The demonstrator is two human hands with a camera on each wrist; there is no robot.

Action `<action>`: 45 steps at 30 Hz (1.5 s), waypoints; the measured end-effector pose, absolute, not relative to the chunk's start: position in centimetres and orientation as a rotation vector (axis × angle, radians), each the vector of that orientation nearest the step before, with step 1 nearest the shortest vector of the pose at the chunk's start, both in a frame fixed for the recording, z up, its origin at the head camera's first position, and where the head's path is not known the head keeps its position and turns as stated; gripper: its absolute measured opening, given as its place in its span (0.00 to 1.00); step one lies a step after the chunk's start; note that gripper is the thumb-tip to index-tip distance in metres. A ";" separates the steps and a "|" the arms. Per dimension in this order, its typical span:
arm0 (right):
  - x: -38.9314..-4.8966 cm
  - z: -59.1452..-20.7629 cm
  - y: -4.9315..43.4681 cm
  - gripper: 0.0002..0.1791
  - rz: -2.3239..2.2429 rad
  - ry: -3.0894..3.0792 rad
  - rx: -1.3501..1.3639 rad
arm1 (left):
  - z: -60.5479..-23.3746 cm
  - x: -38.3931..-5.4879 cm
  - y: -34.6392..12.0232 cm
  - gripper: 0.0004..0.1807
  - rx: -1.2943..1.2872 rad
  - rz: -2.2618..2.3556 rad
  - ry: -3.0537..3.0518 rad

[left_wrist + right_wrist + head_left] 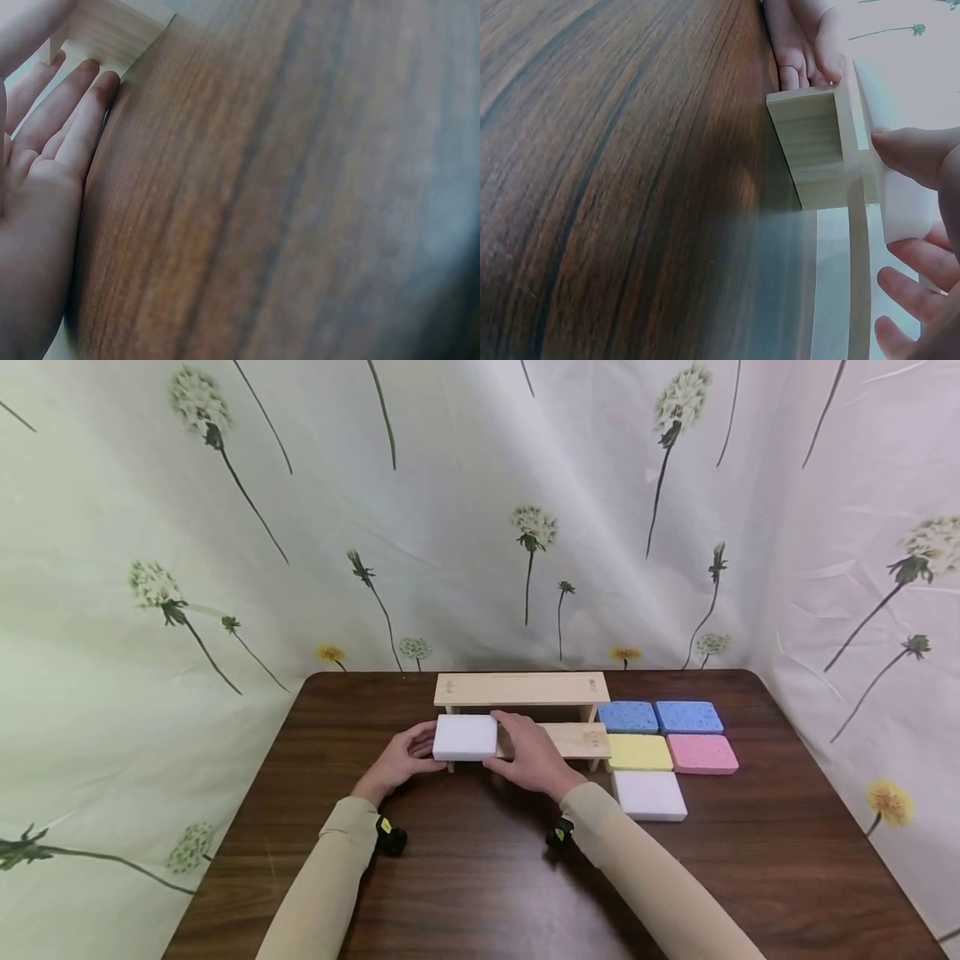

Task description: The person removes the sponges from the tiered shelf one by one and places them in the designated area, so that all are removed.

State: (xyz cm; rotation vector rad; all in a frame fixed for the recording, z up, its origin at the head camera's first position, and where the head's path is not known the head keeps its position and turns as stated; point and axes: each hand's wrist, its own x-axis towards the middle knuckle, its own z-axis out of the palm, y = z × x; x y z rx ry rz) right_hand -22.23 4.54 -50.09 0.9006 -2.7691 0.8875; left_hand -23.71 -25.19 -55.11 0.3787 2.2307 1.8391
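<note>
A white sponge block (465, 737) lies flat over the left end of the lower wooden step (562, 740). My right hand (532, 753) holds the block's right end, thumb on its front edge and fingers at the far corner. In the right wrist view the white block (900, 195) sits along the board's top, with the right thumb (911, 154) pressing its edge. At the left end is my left hand (401, 760), its fingers fairly straight in the left wrist view (45, 172). Its thumb touches the step's end in the right wrist view.
Behind stands a higher wooden step (521, 690). To the right lie two blue sponges (628, 717), a yellow sponge (639, 752), a pink sponge (702, 754) and another white block (649, 796). All stand on a dark wood table (480, 877) before a flowered curtain (465, 527).
</note>
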 end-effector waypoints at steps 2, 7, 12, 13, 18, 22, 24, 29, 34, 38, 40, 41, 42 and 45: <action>-22.1 -50.1 4.7 0.45 0.892 -2.761 0.897 | -55.1 -23.7 -25.2 0.43 0.379 1.843 2.224; -21.7 -49.8 5.1 0.45 0.901 -2.761 0.886 | -55.1 -23.7 -25.2 0.43 0.381 1.842 2.217; -21.4 -49.5 5.5 0.45 0.912 -2.761 0.887 | -55.2 -23.8 -25.3 0.43 0.388 1.834 2.220; -21.3 -49.5 5.6 0.45 0.913 -2.759 0.887 | -55.2 -23.8 -25.3 0.43 0.385 1.835 2.223; -21.0 -49.6 6.1 0.45 0.933 -2.752 0.891 | -55.2 -23.8 -25.3 0.42 0.392 1.840 2.235; -20.8 -49.6 6.8 0.45 0.948 -2.767 0.886 | -55.4 -23.9 -25.2 0.41 0.395 1.852 2.232; -20.7 -49.6 7.2 0.45 0.950 -2.779 0.878 | -55.5 -23.9 -25.2 0.41 0.404 1.858 2.226; -20.6 -49.6 8.3 0.45 0.949 -2.799 0.856 | -55.4 -23.9 -25.1 0.42 0.408 1.864 2.213; -20.3 -49.5 9.1 0.45 0.941 -2.804 0.841 | -55.1 -23.9 -25.2 0.43 0.397 1.852 2.219; -20.1 -49.4 9.6 0.44 0.948 -2.796 0.853 | -55.0 -23.8 -25.2 0.43 0.391 1.838 2.225; -20.1 -49.5 9.8 0.44 0.937 -2.790 0.860 | -55.0 -23.8 -25.2 0.43 0.385 1.840 2.224; -20.0 -49.5 9.9 0.44 0.929 -2.794 0.858 | -55.0 -23.7 -25.1 0.43 0.384 1.840 2.225; -20.0 -49.5 10.1 0.44 0.922 -2.799 0.854 | -55.0 -23.7 -25.1 0.43 0.383 1.839 2.227; -19.9 -49.4 10.6 0.45 0.910 -2.807 0.840 | -55.0 -23.6 -25.0 0.43 0.381 1.842 2.229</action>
